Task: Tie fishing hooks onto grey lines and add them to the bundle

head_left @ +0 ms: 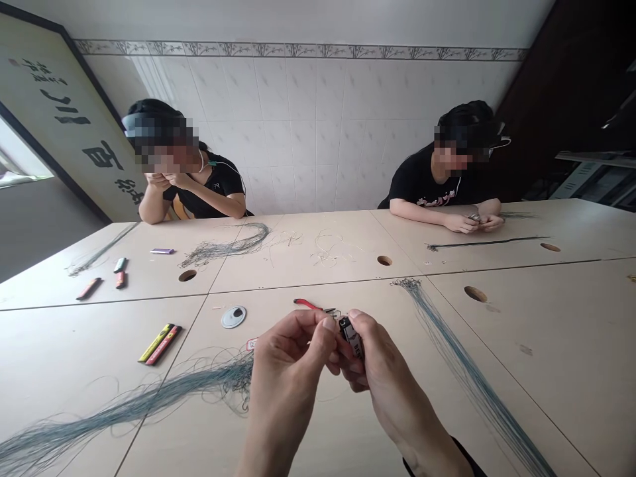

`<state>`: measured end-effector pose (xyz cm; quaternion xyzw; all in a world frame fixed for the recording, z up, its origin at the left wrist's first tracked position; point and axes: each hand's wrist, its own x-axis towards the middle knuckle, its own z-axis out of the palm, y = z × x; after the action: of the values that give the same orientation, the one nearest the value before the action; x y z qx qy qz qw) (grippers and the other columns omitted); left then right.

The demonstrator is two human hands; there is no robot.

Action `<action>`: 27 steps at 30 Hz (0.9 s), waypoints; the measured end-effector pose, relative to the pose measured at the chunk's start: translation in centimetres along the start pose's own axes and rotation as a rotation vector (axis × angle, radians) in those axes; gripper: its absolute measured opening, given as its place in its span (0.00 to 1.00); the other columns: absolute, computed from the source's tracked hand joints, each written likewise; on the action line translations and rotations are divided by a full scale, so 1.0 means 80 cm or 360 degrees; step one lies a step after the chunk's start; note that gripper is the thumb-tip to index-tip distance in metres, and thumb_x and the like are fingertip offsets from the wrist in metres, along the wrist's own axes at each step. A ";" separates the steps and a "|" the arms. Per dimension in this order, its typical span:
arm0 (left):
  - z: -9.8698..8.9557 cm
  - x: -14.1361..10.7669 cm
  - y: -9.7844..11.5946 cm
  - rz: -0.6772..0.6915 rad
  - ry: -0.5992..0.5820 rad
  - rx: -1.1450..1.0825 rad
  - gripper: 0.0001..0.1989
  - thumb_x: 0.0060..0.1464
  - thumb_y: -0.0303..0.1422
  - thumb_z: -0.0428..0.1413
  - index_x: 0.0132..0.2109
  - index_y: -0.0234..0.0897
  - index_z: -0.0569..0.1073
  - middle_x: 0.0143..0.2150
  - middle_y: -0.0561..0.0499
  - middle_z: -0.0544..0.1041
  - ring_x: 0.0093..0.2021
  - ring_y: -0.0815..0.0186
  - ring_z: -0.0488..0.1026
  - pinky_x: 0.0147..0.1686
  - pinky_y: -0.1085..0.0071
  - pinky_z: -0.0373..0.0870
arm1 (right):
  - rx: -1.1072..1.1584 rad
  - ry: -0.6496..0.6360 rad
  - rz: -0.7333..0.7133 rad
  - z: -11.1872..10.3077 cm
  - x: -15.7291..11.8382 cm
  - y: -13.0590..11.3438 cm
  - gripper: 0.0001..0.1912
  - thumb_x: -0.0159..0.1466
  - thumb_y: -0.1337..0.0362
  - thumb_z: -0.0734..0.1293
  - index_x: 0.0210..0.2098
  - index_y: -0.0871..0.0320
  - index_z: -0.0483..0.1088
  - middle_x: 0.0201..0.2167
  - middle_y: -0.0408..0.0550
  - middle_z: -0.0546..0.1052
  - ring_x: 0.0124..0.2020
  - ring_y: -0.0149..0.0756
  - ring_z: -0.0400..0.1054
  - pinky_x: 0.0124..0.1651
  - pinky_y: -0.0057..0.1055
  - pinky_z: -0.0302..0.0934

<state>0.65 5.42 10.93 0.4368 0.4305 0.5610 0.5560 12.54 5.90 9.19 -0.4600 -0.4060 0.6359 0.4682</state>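
Note:
My right hand [382, 377] is closed around a black lighter [352, 338] with white lettering, thumb near its top end. Beside it, my left hand [293, 371] pinches a small dark fishing hook [338, 313] between thumb and forefinger. The hook's curved end pokes up close to the lighter's top; no flame shows. Just beyond my fingers lie red-handled pliers [308, 304], partly hidden by my left hand. A bundle of blue-green fishing lines [163, 397] with hooks at one end runs out from behind my left wrist. Another such bundle [462, 351] lies to my right.
Yellow and red lighters [159, 344] and a round grey cap [233, 317] lie on the table [521, 411]. Across it sit two people in black shirts [226, 185], with more lighters [120, 272] and line bundles [233, 245]. The tabletop has round holes [476, 294].

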 end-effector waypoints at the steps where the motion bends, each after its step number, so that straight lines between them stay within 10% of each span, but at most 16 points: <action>1: 0.000 0.000 0.000 0.0001 0.0001 0.0007 0.13 0.60 0.38 0.63 0.30 0.35 0.76 0.23 0.53 0.76 0.25 0.70 0.73 0.27 0.76 0.73 | -0.0010 0.0001 -0.0005 0.000 0.000 0.000 0.27 0.72 0.46 0.57 0.24 0.56 0.63 0.20 0.41 0.65 0.23 0.30 0.51 0.25 0.28 0.45; 27: -0.001 0.001 0.003 0.0011 0.0024 0.0027 0.14 0.60 0.39 0.63 0.30 0.35 0.76 0.23 0.52 0.76 0.25 0.69 0.73 0.27 0.76 0.73 | 0.0127 0.0006 0.0062 0.001 0.003 0.003 0.26 0.70 0.44 0.59 0.23 0.55 0.60 0.19 0.39 0.58 0.23 0.30 0.49 0.25 0.28 0.45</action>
<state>0.52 5.52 11.15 0.4387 0.4380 0.5625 0.5471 12.36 6.06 8.98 -0.4499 -0.3705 0.6598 0.4743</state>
